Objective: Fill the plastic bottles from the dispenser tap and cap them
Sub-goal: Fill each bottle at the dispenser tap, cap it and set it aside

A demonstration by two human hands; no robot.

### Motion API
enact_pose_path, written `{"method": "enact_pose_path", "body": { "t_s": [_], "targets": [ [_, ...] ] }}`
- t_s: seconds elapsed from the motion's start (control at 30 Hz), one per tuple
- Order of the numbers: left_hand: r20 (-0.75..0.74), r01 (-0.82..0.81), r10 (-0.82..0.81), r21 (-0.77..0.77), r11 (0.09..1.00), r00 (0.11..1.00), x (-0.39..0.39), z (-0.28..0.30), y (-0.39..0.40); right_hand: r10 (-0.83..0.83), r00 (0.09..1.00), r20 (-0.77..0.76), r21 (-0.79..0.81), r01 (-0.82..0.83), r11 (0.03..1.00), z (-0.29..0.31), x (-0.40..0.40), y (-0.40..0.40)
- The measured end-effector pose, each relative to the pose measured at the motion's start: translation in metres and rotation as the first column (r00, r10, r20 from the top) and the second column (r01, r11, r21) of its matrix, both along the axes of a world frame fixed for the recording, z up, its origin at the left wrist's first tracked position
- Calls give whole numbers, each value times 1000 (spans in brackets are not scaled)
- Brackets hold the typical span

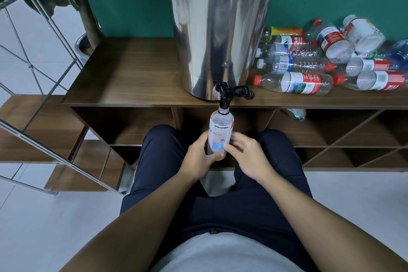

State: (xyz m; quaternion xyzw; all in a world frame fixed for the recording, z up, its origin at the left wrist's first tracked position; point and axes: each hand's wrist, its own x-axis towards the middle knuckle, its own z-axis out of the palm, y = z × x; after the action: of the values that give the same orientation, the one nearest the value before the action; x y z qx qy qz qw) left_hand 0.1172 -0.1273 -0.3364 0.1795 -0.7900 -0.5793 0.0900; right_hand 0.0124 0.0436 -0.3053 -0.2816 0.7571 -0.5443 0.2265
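Held bottle (pixel 219 133) upright under tap (pixel 223 98) at shelf edge (pixel 132 104): left hand (pixel 199 155) wrapped round, right hand (pixel 245 154) loosely open, fingertips touching

The dispenser (pixel 220 28) is polished metal, mirror-bright and smooth. Its tap (pixel 225 93) is glossy black plastic. The bottle (pixel 219 134) under it is clear, shiny plastic with a printed label. The bottles (pixel 320 59) lying in a heap are thin, clear, ribbed plastic. The counter (pixel 132 73) is dark wood-grain, smooth and matt. The floor (pixel 44 227) is pale, faintly glossy tile.
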Motion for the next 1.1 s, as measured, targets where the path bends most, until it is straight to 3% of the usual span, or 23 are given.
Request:
{"method": "enact_pose_path", "body": {
  "t_s": [1.1],
  "targets": [
    [-11, -3, 3, -1, 1000, 1000, 0, -1, -1, -6, 1000, -5, 2, 6, 1000, -2, -2, -1]
  ]
}}
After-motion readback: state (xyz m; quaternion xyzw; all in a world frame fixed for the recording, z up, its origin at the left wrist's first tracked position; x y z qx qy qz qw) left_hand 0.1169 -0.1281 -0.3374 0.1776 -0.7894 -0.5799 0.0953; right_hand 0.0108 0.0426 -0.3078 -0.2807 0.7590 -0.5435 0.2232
